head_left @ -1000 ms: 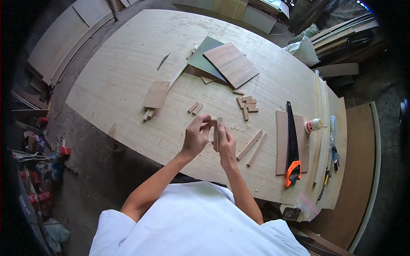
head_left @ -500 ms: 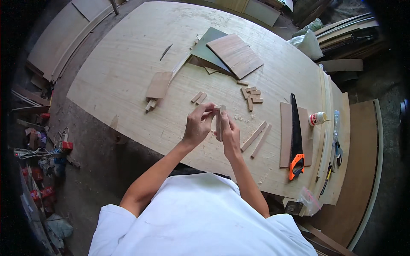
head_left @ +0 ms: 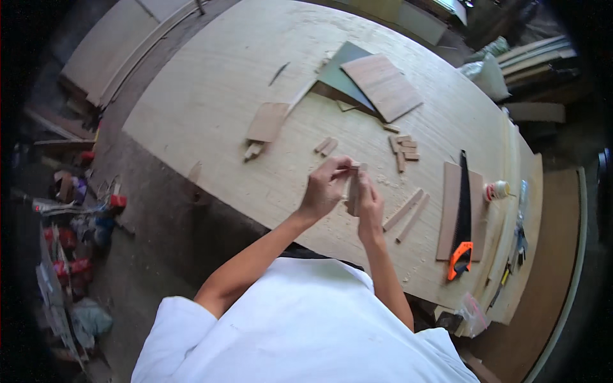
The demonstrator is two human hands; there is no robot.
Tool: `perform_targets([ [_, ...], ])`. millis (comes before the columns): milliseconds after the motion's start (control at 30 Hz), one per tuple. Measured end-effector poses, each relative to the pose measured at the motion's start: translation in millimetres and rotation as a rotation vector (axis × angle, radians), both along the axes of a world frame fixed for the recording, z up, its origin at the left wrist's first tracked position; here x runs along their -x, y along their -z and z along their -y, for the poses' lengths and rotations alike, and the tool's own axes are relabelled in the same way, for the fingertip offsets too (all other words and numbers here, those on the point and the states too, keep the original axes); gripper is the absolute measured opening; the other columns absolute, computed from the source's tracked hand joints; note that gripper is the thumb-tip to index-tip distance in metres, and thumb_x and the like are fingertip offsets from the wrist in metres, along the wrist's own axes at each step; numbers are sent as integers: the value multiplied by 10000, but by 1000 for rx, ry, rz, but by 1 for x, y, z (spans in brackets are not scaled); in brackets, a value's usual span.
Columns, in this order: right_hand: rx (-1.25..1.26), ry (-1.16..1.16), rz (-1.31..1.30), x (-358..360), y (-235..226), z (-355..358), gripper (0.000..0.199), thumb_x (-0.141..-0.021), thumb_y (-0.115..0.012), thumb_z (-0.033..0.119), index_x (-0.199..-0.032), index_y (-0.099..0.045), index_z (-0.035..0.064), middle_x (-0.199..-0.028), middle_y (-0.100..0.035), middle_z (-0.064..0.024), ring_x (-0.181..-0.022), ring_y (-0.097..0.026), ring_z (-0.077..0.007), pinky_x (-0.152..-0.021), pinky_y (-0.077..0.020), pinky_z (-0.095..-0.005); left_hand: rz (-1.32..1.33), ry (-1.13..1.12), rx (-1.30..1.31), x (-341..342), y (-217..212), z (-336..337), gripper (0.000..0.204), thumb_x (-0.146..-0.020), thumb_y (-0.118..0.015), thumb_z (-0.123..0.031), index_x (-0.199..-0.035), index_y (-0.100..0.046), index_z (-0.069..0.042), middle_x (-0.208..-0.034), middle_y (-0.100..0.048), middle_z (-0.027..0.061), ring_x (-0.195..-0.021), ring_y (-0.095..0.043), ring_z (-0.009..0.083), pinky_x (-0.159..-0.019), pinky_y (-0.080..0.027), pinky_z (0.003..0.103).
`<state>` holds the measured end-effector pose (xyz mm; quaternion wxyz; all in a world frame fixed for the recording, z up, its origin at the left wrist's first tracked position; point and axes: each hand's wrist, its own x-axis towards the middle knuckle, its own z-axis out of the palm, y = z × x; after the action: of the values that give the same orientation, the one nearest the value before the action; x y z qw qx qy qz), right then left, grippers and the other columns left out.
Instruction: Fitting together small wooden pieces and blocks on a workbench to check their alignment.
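Both my hands meet over the near part of a pale plywood worktable [head_left: 211, 108]. My right hand [head_left: 370, 205] is closed round a short wooden strip [head_left: 353, 195] that stands roughly upright. At the top end of this wood, the fingers of my left hand [head_left: 323, 190] pinch; whether they hold a second small piece is blurred. Two short wooden blocks [head_left: 326, 147] lie just beyond my left hand. To the right of my right hand rest two longer wooden strips [head_left: 405, 216], side by side, with shavings around them.
Several small wooden blocks [head_left: 405, 148] lie beyond my right hand. Farther back, a thin board [head_left: 383, 86] overlaps a grey-green sheet [head_left: 345, 73]. At right, a handsaw [head_left: 462, 217] with an orange handle lies on boards, near a white glue jar [head_left: 497, 190]. A small board [head_left: 267, 121] sits left.
The whole view has shifted, so the table and hands appear farther right and slightly lower. My hands keep their hold on the wood, which leans a little more.
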<state>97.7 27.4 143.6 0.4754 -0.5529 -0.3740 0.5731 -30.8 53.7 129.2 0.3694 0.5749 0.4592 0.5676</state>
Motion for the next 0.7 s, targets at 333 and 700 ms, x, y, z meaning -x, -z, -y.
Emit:
perform_targets([
  [333, 7, -55, -49, 21, -16, -12, 501, -1014, -534, 404, -1368, -559, 50, -879, -577, -6, -728, -519, -74, -624, -476, -250, -36, -47, 66, 16, 0, 2, 196, -906, -599, 50, -1101, -606, 27, -1044, -682, 150, -958, -711, 228, -816, -597, 333],
  [700, -101, -134, -45, 36, -17, -16, 570, -991, -580, 408, -1432, -503, 56, -921, -609, -11, -744, -503, -62, -691, -487, -254, -15, -171, 75, 30, -6, 15, 185, -914, -577, 33, -1098, -596, 25, -1021, -686, 153, -947, -714, 250, -810, -582, 351],
])
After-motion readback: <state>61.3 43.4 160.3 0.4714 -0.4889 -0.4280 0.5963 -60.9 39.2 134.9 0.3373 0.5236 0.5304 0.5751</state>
